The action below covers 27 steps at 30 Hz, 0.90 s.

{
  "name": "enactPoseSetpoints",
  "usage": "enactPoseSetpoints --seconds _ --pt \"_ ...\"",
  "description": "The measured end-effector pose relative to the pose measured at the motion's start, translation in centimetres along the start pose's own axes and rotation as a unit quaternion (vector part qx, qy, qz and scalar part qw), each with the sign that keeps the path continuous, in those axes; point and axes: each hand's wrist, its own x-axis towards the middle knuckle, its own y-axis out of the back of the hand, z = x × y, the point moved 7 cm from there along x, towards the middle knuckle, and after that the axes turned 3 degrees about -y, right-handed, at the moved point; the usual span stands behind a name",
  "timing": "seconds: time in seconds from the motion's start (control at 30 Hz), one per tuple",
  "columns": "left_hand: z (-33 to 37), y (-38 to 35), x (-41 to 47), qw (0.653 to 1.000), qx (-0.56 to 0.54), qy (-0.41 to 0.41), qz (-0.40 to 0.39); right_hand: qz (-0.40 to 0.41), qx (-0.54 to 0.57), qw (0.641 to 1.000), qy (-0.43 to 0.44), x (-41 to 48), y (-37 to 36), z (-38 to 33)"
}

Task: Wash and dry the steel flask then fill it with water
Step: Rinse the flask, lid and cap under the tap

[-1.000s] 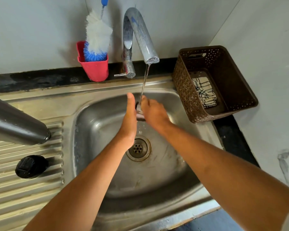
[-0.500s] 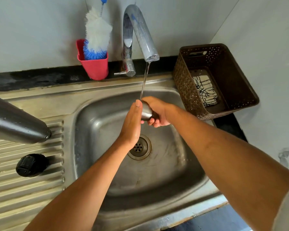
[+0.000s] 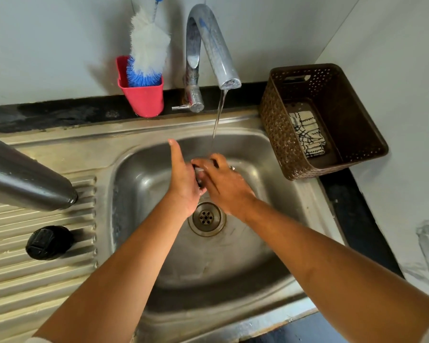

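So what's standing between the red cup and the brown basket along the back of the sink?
The steel tap, seen in the head view: its base stands between the red cup and the brown basket, with water running.

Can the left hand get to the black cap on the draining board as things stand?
Probably yes. The black cap lies uncovered on the draining board, left of the left hand; the steel flask lies behind it, not over it. The hand would first have to leave the small steel part.
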Motion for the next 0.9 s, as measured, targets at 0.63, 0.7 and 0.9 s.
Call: enactPoseSetpoints --seconds 0.63,0.7,0.9 --pt "0.6 -1.5 -0.6 0.988 0.133 -0.082 0.000 -0.137 0.282 0.911 -0.267 3.4 0.0 3.5" --pt "0.8 -1.5 -0.2 0.989 0.102 -0.108 0.013 -0.212 0.374 0.821 -0.376 2.6 -0.2 4.1" --pt "0.2 -0.1 1.6 0.984 -0.133 0.009 0.120 0.048 0.138 0.968 -0.204 2.9 2.7 0.3"
